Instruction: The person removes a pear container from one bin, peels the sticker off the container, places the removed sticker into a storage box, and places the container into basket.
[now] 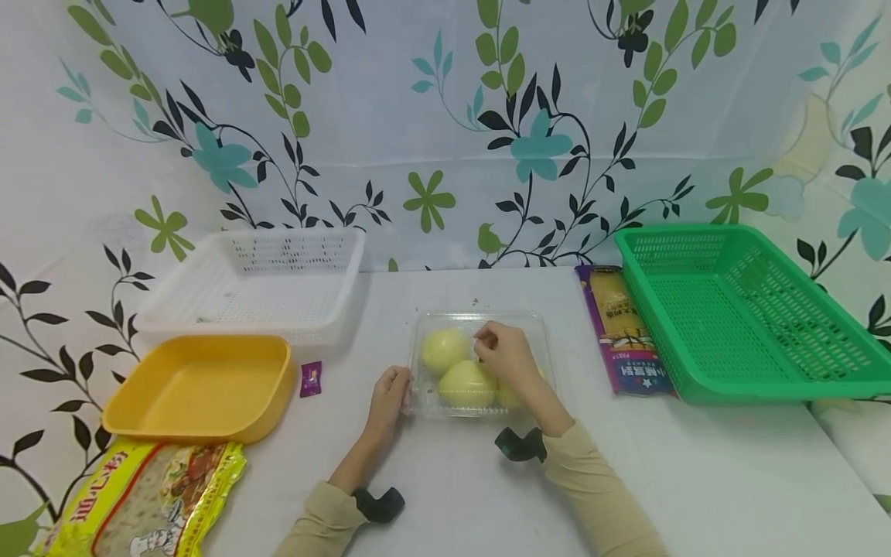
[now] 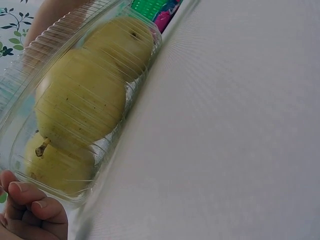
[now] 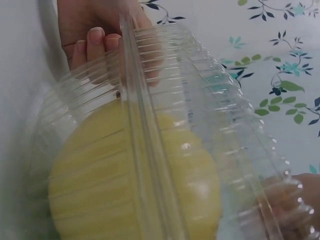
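Observation:
A clear plastic clamshell box with yellow pears inside lies at the table's middle. My left hand grips its left edge, fingers curled against the rim. My right hand rests on top of the lid, fingers curled and pinching the plastic. In the right wrist view the ribbed lid stands slightly raised over a pear. There the left hand holds the far rim, and the right hand shows blurred through the plastic. A pear's stem shows in the left wrist view.
A white basket and a yellow tray stand at the left, with a yellow snack bag in front. A small purple sachet lies beside the tray. To the right lie a pasta packet and a green basket.

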Demonstrator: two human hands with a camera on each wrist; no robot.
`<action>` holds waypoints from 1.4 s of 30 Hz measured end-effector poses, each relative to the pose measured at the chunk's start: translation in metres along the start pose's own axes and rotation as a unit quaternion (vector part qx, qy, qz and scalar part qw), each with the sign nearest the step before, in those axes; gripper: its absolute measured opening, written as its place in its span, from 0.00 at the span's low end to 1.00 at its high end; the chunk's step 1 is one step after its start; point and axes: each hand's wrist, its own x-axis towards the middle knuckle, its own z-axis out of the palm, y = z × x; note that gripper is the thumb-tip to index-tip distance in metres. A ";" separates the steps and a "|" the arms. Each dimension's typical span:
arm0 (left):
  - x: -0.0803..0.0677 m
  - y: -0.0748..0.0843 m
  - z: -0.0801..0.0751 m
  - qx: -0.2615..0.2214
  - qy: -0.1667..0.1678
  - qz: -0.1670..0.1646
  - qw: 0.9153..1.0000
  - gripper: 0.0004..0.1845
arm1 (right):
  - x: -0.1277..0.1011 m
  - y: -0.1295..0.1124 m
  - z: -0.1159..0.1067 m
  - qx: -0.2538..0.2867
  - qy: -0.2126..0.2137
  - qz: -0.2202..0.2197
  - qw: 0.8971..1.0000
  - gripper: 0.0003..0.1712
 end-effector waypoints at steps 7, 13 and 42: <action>0.000 0.000 0.000 0.001 0.007 -0.006 1.000 0.09 | 0.001 -0.001 0.000 0.002 0.030 0.006 1.000 0.03; -0.001 -0.001 -0.001 0.001 0.000 -0.008 1.000 0.10 | 0.001 0.000 -0.005 0.007 0.021 0.032 0.999 0.03; 0.001 -0.002 0.001 -0.006 0.008 -0.014 1.000 0.10 | 0.004 0.004 -0.032 0.034 -0.053 0.140 0.988 0.05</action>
